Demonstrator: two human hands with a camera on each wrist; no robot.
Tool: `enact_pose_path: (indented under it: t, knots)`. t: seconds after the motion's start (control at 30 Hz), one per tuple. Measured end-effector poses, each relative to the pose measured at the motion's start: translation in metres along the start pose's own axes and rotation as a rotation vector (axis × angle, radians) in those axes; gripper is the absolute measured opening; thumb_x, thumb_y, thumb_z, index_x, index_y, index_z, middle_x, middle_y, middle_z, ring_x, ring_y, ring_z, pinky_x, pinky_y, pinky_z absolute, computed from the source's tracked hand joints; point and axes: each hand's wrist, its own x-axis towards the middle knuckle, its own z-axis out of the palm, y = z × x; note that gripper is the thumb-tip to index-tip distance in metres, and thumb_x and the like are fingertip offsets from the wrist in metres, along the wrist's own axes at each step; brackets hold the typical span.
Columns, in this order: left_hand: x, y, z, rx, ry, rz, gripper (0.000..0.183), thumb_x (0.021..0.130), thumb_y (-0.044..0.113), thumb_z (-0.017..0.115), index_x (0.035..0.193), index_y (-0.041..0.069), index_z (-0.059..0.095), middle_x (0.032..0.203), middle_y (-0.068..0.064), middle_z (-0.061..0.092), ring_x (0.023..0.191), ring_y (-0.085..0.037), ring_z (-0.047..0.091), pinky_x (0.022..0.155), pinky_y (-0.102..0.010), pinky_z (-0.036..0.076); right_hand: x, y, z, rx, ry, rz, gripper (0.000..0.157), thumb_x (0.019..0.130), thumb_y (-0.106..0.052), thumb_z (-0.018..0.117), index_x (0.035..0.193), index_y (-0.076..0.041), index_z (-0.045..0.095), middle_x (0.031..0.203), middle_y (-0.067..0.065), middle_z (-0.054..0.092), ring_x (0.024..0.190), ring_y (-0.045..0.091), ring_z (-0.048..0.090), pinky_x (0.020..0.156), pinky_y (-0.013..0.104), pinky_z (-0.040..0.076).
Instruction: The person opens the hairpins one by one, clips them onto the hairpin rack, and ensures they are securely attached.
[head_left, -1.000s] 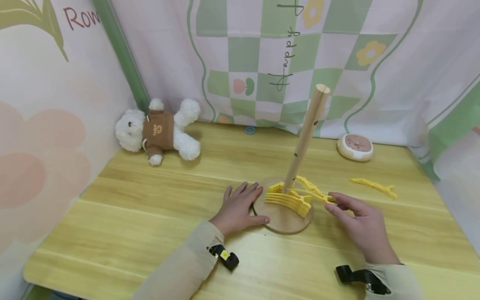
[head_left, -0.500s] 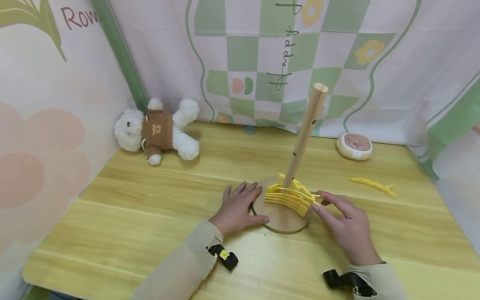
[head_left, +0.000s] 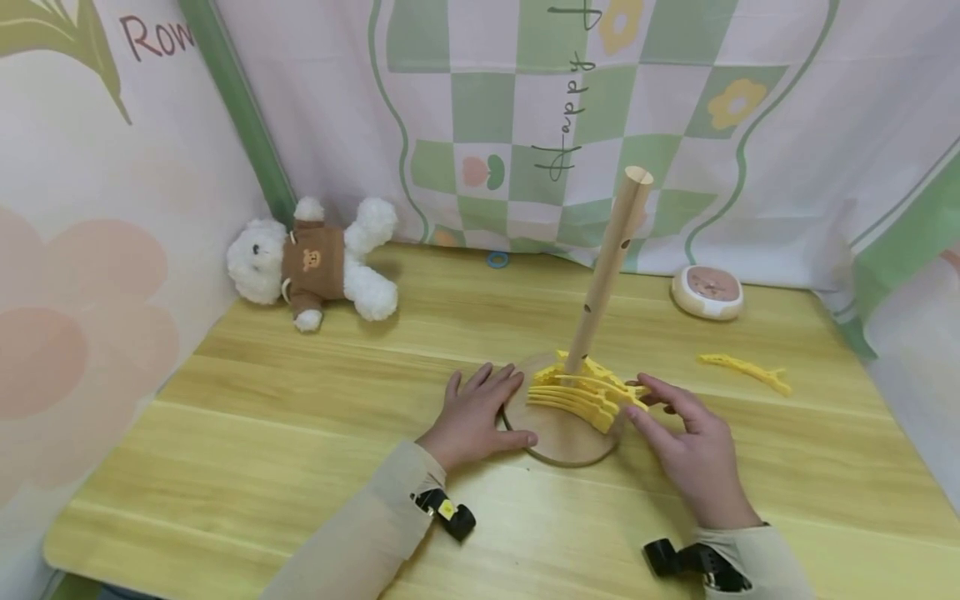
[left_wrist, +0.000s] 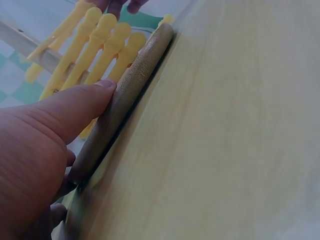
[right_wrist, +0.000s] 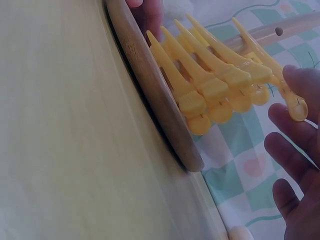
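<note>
Seen from the head, the left hand (head_left: pixel 471 421) lies spread against the base (head_left: pixel 566 451), the right hand (head_left: pixel 688 450) opposite, a yellow stack (head_left: pixel 592 407) round the post (head_left: pixel 603 275)'s foot. At the left wrist, the thumb touches the rim, probably to steady it. At the right wrist, thumb and finger pinch the top piece (right_wrist: pixel 260 52)'s end, likely for fine control above the stack.
</note>
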Motion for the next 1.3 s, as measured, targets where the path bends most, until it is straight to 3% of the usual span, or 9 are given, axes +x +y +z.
enact_pose_path:
  t: [0.3, 0.63, 1.07, 1.3]
  knots:
    - [0.000, 0.002, -0.002, -0.006, 0.003, 0.002, 0.090, 0.087, 0.061, 0.068, 0.158, 0.018, 0.034, 0.164, -0.002, 0.027, 0.153, -0.031, 0.016, 0.118, -0.064, 0.001, 0.000, 0.001, 0.004, 0.028, 0.027, 0.002, 0.037, 0.082, 0.001, 0.081, 0.118, -0.006, 0.074, 0.103, -0.014, 0.071, 0.093, 0.003, 0.062, 0.084, 0.017, 0.042]
    - [-0.001, 0.002, -0.003, -0.003, 0.002, 0.004, 0.089, 0.087, 0.061, 0.069, 0.157, 0.017, 0.035, 0.164, -0.003, 0.028, 0.152, -0.033, 0.017, 0.117, -0.065, 0.002, 0.001, 0.003, 0.006, 0.025, 0.029, -0.014, 0.036, 0.082, 0.001, 0.080, 0.117, -0.006, 0.073, 0.101, -0.011, 0.072, 0.093, 0.002, 0.061, 0.084, 0.016, 0.042]
    - [0.001, 0.002, -0.001, 0.028, -0.009, -0.011, 0.090, 0.087, 0.063, 0.067, 0.158, 0.019, 0.033, 0.165, -0.001, 0.026, 0.153, -0.031, 0.015, 0.118, -0.064, 0.001, 0.002, 0.002, 0.011, 0.045, 0.027, 0.009, 0.035, 0.082, 0.001, 0.080, 0.117, -0.006, 0.074, 0.105, -0.018, 0.070, 0.094, 0.002, 0.061, 0.085, 0.017, 0.042]
    - [0.001, 0.004, -0.002, 0.041, -0.018, -0.015, 0.091, 0.087, 0.063, 0.067, 0.158, 0.019, 0.033, 0.165, -0.001, 0.025, 0.153, -0.032, 0.016, 0.117, -0.065, 0.003, 0.001, 0.000, 0.013, 0.046, 0.025, 0.024, 0.035, 0.084, -0.001, 0.080, 0.118, -0.008, 0.074, 0.103, -0.011, 0.071, 0.095, 0.003, 0.061, 0.086, 0.017, 0.041]
